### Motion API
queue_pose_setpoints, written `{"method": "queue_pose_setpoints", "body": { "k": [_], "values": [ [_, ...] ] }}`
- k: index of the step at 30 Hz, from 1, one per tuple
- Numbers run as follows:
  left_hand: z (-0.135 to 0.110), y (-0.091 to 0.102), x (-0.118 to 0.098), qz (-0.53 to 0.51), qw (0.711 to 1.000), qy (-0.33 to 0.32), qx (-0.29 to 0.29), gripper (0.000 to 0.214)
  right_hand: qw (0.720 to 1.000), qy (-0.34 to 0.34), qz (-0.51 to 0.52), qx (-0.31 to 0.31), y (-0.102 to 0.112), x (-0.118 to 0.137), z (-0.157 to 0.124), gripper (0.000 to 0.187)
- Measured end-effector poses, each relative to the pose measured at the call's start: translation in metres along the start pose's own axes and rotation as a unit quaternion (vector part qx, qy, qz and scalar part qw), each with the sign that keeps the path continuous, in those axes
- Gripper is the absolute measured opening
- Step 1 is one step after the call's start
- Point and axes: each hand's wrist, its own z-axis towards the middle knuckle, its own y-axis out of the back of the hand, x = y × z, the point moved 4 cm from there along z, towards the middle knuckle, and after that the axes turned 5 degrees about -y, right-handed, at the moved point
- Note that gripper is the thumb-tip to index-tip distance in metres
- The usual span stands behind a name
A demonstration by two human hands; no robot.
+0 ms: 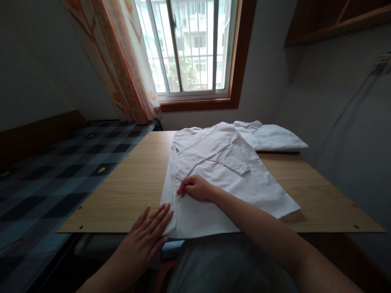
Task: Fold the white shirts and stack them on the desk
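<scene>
White shirt [233,183] on tabletop [134,183] under left hand [148,232] and right hand [197,187]

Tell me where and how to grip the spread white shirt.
Probably best: pinch the spread white shirt's near right corner from the right; it juts to a point on the wooden tabletop, clear of the left hand and right hand.

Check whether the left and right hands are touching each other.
Apart. The head view shows a strip of the white garment between the spread left hand and the curled right hand.
</scene>
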Motion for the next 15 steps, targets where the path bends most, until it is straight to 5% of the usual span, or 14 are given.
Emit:
{"method": "queue_pose_setpoints", "body": {
  "k": [9, 15],
  "values": [
    [-0.005, 0.019, -0.019, -0.059, 0.998, -0.001, 0.004, 0.065, 0.999, -0.011, 0.048, -0.008, 0.002, -0.006, 0.002, 0.025],
    [0.031, 0.032, 0.035, -0.151, 0.983, 0.097, -0.037, 0.043, 0.999, -0.003, 0.041, -0.028, 0.005, -0.006, 0.001, 0.024]
  ]
}}
